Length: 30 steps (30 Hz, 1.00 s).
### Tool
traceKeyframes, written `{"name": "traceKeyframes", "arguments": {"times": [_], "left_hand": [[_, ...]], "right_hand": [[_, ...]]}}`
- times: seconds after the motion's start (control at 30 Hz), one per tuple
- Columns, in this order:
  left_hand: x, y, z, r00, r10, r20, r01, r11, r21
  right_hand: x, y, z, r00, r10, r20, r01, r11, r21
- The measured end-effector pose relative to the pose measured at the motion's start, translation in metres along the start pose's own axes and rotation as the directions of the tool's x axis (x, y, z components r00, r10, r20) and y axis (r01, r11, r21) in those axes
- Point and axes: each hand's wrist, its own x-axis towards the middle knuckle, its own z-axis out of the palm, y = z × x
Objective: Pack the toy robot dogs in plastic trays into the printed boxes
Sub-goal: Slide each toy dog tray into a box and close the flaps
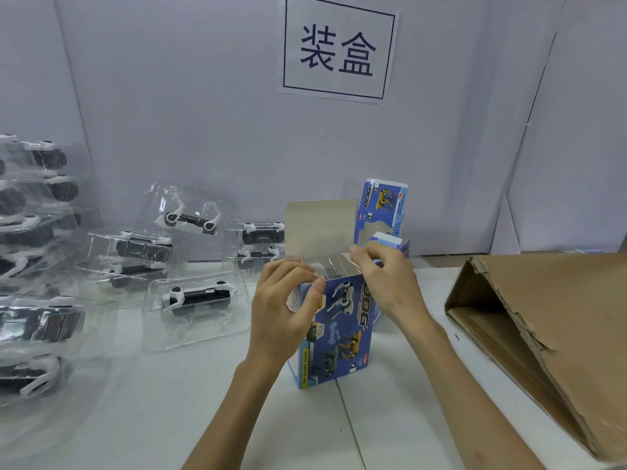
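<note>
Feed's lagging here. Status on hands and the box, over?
Left hand grips printed box at left top edge. Right hand pinches right rim. Box upright, lid flap up, clear tray visible inside. Nothing in the way.

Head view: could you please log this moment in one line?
printed box: upright, lid flap up | left hand: grips its top-left corner | right hand: pinches its top edge | plastic trays: at left

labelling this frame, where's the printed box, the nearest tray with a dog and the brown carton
printed box (342, 337): head view, blue front panel
nearest tray (203, 335): head view, clear plastic by its front rim
brown carton (559, 300): head view, its outer side
</note>
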Motion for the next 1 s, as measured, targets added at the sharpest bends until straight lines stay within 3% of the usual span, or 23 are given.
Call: {"name": "traceKeyframes", "arguments": {"times": [0.07,0.17,0.3,0.4,0.47,0.57,0.7,0.83,0.9,1.0], "left_hand": [[0.000,0.001,-0.001,1.000,-0.020,0.011,0.020,1.000,-0.017],[0.000,0.002,-0.002,0.999,-0.039,0.024,0.040,0.998,-0.039],[0.003,0.005,-0.003,0.997,-0.064,0.045,0.067,0.995,-0.068],[0.006,0.003,-0.013,0.987,-0.140,0.076,0.152,0.969,-0.196],[0.008,0.001,-0.023,0.977,-0.187,0.106,0.212,0.926,-0.312],[0.007,0.002,-0.028,0.981,-0.165,0.102,0.189,0.933,-0.307],[0.003,0.003,-0.026,0.997,-0.074,0.038,0.080,0.977,-0.199],[0.002,0.003,-0.025,1.000,-0.013,-0.003,0.013,0.994,-0.105],[0.000,0.003,-0.023,0.998,0.063,-0.028,-0.063,0.998,-0.011],[-0.007,0.000,-0.019,0.977,0.201,-0.067,-0.186,0.967,0.176]], "right_hand": [[0.012,0.001,-0.007,0.996,0.060,0.066,-0.065,0.995,0.080],[0.024,0.006,-0.017,0.944,0.167,0.283,-0.258,0.911,0.322],[0.022,0.010,-0.013,0.913,0.070,0.403,-0.331,0.705,0.627],[0.013,0.007,-0.010,0.916,0.001,0.401,-0.317,0.615,0.722],[0.005,0.005,-0.010,0.916,-0.047,0.398,-0.288,0.612,0.736],[-0.008,0.007,-0.008,0.942,-0.068,0.327,-0.218,0.617,0.756],[-0.020,0.012,-0.006,0.971,-0.122,0.205,-0.069,0.676,0.733],[-0.020,0.015,-0.013,0.952,-0.198,0.234,-0.034,0.688,0.725],[-0.019,0.013,-0.014,0.943,-0.223,0.248,0.005,0.755,0.656],[-0.020,-0.001,-0.015,0.917,-0.329,0.224,0.187,0.852,0.488]]}}
